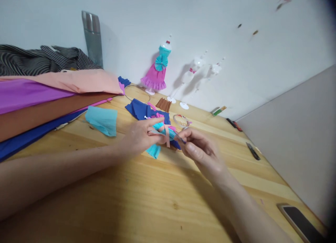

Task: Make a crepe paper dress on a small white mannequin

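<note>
My left hand [141, 135] reaches over a small heap of crepe paper scraps. Its index finger is stretched out and stands apart from the thumb, and the other fingers are partly hidden. Under and around it lie turquoise scraps [153, 151], pink scraps [172, 128] and a peach strip [167, 136]. My right hand [203, 154], just right of the heap, is closed in a pinch. Between its thumb and fingers shows a small dark, shiny piece [181, 139], too small to name. A blue crepe piece [139, 109] lies behind the left hand.
Folded crepe sheets [63, 83] and a bottle [93, 38] stand left. By the wall are a mannequin in a turquoise and pink dress [159, 66] and two bare mannequins [193, 71]. A cutter knife [253, 151] and a phone [301, 223] lie right; a turquoise sheet [102, 120] lies left.
</note>
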Demonstrator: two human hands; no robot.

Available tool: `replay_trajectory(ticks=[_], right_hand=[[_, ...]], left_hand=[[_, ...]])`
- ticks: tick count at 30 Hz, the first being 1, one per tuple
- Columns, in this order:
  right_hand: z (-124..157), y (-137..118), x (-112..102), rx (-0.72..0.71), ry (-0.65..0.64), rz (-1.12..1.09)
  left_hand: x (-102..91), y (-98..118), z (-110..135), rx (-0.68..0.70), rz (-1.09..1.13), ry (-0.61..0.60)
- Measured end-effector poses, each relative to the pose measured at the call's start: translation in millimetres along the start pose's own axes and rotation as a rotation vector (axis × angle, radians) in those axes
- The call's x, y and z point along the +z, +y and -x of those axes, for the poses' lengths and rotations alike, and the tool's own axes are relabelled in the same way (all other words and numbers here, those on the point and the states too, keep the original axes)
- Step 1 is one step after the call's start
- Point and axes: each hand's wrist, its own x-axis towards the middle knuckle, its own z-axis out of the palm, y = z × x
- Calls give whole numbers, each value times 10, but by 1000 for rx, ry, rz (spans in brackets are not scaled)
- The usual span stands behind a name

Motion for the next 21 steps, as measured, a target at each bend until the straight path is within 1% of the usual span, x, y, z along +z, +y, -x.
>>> replay_trajectory(ticks=[2, 5, 7, 9, 11, 15, 21], right_hand=[[-18, 5, 16, 15, 5, 36], [-50, 52, 56, 93, 104, 100], [-67, 98, 71, 120, 182, 64], [-82, 132, 72, 139, 217, 11], [-96, 144, 72, 161, 202, -6], [-119, 122, 106, 173, 108, 45], [-128, 87, 175, 134, 87, 125]], left_hand=[[-45, -16, -35, -65, 72, 64], [-100, -7, -50, -96, 47, 145], [-103, 25, -33, -105, 43, 133], [-83, 59, -7, -124, 86, 81], [-57, 74, 16, -141, 130, 37], [-33, 38, 29, -123, 184, -32], [12, 50, 65, -117, 98, -64]])
